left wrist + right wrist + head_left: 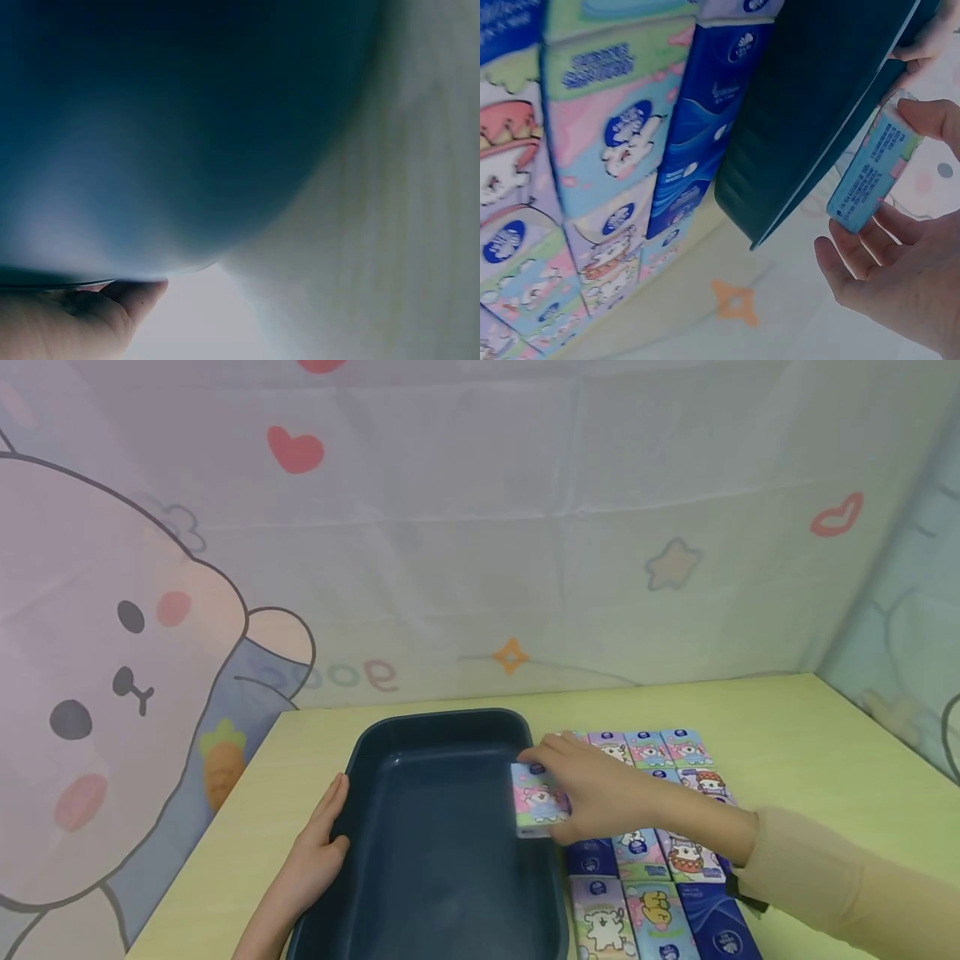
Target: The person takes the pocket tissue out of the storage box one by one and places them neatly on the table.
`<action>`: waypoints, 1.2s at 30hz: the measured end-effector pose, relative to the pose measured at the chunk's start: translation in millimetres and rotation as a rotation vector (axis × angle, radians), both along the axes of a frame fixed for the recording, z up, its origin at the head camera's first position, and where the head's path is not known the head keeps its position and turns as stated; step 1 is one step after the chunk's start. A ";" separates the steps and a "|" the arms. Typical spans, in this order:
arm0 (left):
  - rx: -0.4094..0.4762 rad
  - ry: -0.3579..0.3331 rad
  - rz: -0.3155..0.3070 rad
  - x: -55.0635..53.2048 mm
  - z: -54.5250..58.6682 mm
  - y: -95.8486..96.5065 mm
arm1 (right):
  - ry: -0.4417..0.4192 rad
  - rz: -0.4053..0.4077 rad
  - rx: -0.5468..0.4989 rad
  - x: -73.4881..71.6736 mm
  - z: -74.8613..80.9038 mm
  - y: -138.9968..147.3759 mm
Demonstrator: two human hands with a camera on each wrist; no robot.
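My right hand (600, 785) pinches a small pink, green and blue tissue pack (537, 802) with a cartoon print, above the right rim of a dark blue-green plastic bin (442, 843). In the right wrist view, thumb and fingers hold the pack (874, 169) by opposite ends, its printed blue side facing the camera. My left hand (311, 852) rests against the bin's left rim, with fairly straight fingers and the thumb apart from them. The left wrist view shows part of that hand (90, 319) touching the bin's edge; the rest is hidden.
Several tissue packs (660, 914) lie in rows right of the bin, partly hidden under my right forearm. Some are cartoon-printed, others plain dark blue (720, 927). Behind the pale yellow table (810, 760) hangs a printed cloth (480, 568).
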State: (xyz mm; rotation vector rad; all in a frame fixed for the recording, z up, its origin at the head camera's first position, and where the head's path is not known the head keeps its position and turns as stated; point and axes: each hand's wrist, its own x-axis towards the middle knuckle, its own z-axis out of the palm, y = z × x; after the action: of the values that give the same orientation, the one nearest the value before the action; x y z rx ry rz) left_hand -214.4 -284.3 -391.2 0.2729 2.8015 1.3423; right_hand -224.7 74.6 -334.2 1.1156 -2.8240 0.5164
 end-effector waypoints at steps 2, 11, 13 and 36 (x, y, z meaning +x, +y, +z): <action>0.001 0.002 -0.001 -0.3 -0.2 0.2 | -0.015 -0.015 -0.015 4.7 -2.0 7.2; -0.001 0.004 0.004 1.8 0.9 1.5 | -0.128 -0.116 -0.075 27.0 -15.5 36.0; -0.001 0.003 0.001 1.3 0.8 1.6 | -0.154 -0.141 -0.097 31.3 -18.9 42.4; -0.005 -0.031 0.001 -0.9 0.4 0.6 | -0.260 -0.242 -0.221 70.9 -68.6 124.1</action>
State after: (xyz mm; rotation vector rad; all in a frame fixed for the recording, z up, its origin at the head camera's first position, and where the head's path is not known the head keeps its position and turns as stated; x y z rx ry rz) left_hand -215.3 -283.7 -390.8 0.2486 2.7790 1.3282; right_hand -153.9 198.7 -402.8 0.7015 -2.9611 0.9847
